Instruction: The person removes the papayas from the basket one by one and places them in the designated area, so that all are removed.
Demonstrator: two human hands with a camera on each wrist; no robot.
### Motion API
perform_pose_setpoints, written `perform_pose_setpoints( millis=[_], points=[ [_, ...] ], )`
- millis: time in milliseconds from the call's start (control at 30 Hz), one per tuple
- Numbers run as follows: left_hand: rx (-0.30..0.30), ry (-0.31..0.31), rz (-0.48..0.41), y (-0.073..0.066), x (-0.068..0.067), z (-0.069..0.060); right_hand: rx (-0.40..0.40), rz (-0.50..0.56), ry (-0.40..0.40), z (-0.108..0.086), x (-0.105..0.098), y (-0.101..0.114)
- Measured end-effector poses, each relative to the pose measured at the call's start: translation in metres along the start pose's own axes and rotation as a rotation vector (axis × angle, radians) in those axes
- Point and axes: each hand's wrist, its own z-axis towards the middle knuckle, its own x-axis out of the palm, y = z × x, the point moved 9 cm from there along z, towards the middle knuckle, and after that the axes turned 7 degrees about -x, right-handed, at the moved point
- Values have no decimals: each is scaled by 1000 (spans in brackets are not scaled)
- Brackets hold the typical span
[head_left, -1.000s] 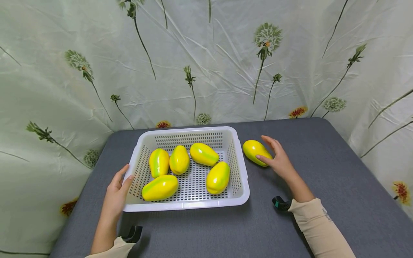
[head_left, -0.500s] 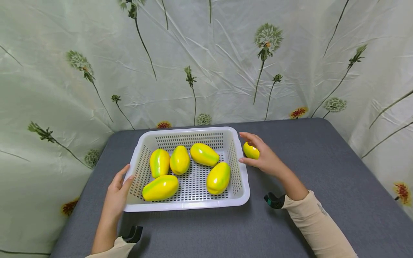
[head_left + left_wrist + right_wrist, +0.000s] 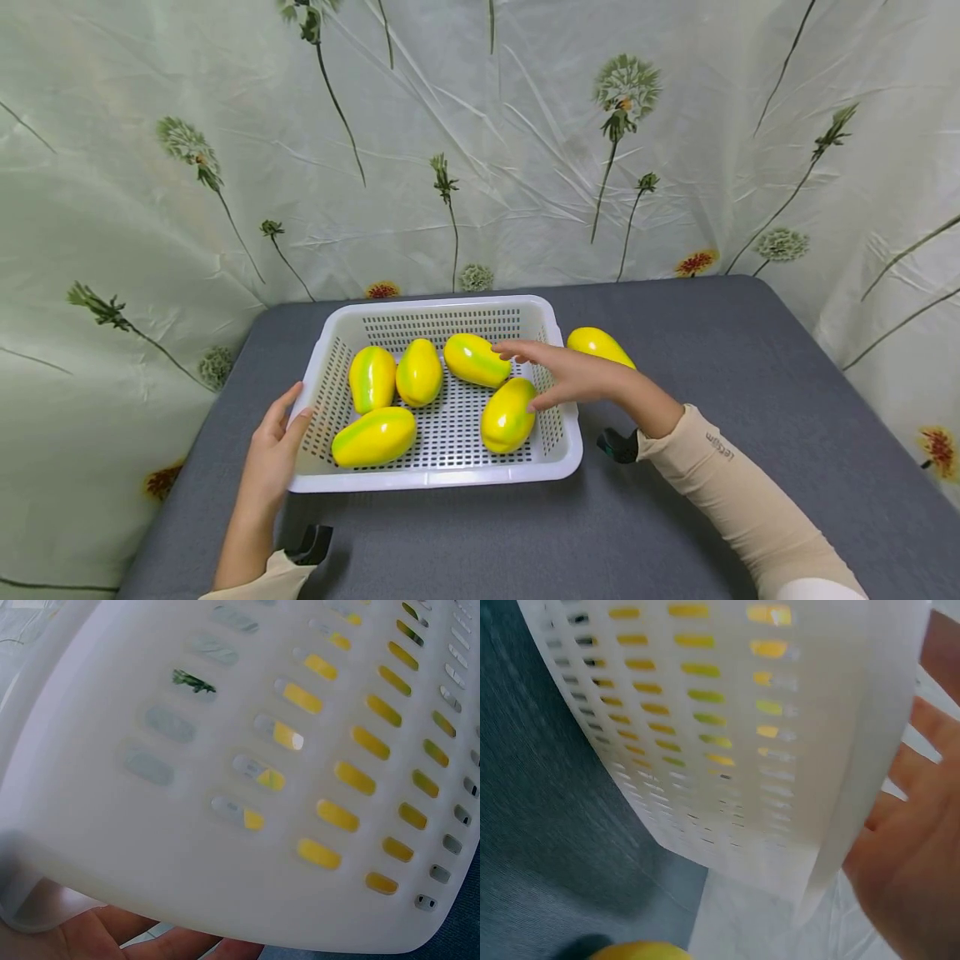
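Observation:
A white perforated plastic basket (image 3: 431,478) stands on the table with several glossy yellow-green mangoes in it. My left hand (image 3: 270,446) holds its left rim, thumb over the edge; in the left wrist view the fingers (image 3: 169,946) show below the rim. Over the basket's right side reaches my right hand (image 3: 566,373), fingers spread and nothing gripped. Its thumb is beside the front right mango (image 3: 506,425), and its fingertips are by the back mango (image 3: 471,358); I cannot tell whether they touch. Outside the basket lies one mango (image 3: 600,343), partly hidden behind the right wrist.
The grey cloth-covered table (image 3: 465,542) extends around the basket. Behind it hangs a pale curtain (image 3: 525,208) with a dandelion print. Inside the basket, three mangoes, including one left mango (image 3: 372,379), sit toward the back, and another mango (image 3: 373,437) lies at front left.
My right hand has moved left, from beside the outside mango, across the rim to above the basket. That mango stays on the table. My left hand has not moved.

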Motion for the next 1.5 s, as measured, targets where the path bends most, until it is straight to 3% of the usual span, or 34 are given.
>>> perform_pose_setpoints(
  millis=[333,600,867,1233,1500],
  points=[
    [8,-26,8,14,1,8,87,-155,281,17,23,-3],
    [-1,-18,8,5,-1,2,133,-236,385,20,33,-8],
    [-13,15,-9,-4,-3,-3,103,-375,363,27,44,-9],
    [5,-14,-13,-1,0,-1,82,-359,317,31,47,-10],
    [0,-4,9,-6,-1,-3,71,-226,228,32,41,-10]
  ],
)
